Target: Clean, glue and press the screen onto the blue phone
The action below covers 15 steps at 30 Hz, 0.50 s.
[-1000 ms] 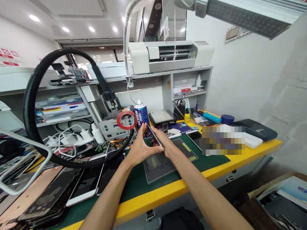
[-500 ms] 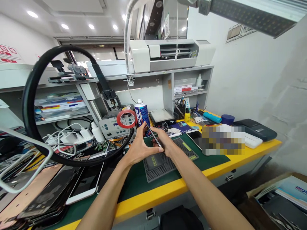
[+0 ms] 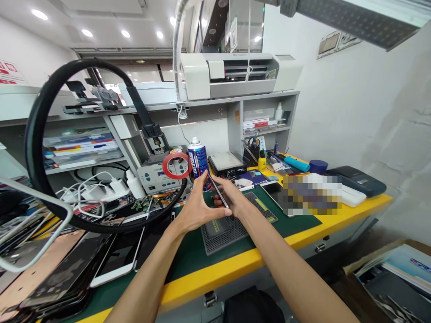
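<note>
A thin dark phone [image 3: 218, 192] is held up on edge between my two hands, above a grey perforated work mat [image 3: 215, 246]. My left hand [image 3: 195, 208] grips its near-left side, with the thumb at the lower end and the fingers at the upper end. From the right, my right hand [image 3: 230, 195] holds the phone with its fingers curled behind. Most of the phone's face is turned away from view. Just beyond the hands stand a blue and white spray can [image 3: 198, 157] and a roll of red tape [image 3: 166, 166].
On the left lie a white tablet [image 3: 116, 264], stacked dark phone panels [image 3: 63, 269] and a looped black hose [image 3: 32, 148]. A heating plate [image 3: 228, 163] and a yellow bottle [image 3: 261, 160] stand behind the mat. Another tablet [image 3: 279, 197] and a black case [image 3: 357, 179] lie to the right.
The view has shifted slightly. Both hands keep the same grip on the phone, which looks almost unmoved.
</note>
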Motion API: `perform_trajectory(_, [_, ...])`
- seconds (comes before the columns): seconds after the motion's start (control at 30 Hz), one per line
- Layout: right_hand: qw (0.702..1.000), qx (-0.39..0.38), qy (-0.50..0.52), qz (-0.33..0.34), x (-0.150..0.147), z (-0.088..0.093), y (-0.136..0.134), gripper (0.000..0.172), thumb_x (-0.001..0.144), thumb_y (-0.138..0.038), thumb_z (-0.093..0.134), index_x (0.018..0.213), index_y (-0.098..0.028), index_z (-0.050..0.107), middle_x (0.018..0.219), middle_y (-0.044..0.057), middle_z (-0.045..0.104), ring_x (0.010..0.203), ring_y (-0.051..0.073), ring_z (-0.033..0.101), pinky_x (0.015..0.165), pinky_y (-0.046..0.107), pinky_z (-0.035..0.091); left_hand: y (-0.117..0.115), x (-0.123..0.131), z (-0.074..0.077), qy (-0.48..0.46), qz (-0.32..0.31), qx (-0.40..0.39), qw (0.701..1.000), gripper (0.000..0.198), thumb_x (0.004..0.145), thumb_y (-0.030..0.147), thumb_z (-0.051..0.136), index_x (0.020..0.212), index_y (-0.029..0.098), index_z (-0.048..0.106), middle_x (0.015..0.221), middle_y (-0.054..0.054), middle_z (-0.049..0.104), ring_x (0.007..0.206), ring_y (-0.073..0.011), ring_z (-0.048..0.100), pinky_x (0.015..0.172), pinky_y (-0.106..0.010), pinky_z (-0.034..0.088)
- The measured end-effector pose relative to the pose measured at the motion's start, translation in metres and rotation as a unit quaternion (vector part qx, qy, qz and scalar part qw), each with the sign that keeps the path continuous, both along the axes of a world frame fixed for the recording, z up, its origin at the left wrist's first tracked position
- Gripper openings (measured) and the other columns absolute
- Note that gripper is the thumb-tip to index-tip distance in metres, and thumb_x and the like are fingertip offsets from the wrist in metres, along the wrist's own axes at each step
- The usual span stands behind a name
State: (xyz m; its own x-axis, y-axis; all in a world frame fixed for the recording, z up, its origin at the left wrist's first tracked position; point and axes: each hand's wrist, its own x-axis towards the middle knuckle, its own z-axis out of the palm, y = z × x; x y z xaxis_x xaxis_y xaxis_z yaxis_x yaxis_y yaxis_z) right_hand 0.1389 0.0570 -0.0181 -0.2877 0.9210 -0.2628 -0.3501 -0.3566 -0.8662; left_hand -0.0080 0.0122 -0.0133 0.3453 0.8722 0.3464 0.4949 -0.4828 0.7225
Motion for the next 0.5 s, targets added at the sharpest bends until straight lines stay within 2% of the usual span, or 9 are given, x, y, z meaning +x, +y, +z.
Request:
perform_trajectory(0.17, [0.998,-0.055,-0.017,0.022,0.0054,-0.0028,0.0057,0.048,0.079,-0.066,0.065,0.066,-0.022,0.051,0.049,-0.001,0.044,0.041,0.013,0.039,0.035,0.024,0.028,-0.0045,0.0054,0.0027,0.015,-0.013,-0.001,1.000,0.125,0.066,0.059,0.082,0.160,0.028,0.007,0.167,-0.012,0.007,0.152,-0.0388,0.014,0.120,-0.056,0.026])
perform_trajectory(0.5, [0.998,-0.059,-0.008,0.028,0.0098,-0.0026,0.0068,0.049,0.079,-0.066,0.065,0.064,-0.021,0.050,0.048,-0.001,0.044,0.040,0.012,0.038,0.034,0.023,0.028,-0.0094,0.0096,0.0048,0.037,-0.019,0.002,0.999,0.125,0.065,0.062,0.081,0.160,0.030,0.006,0.167,-0.010,0.006,0.151,-0.0402,0.014,0.119,-0.058,0.028])
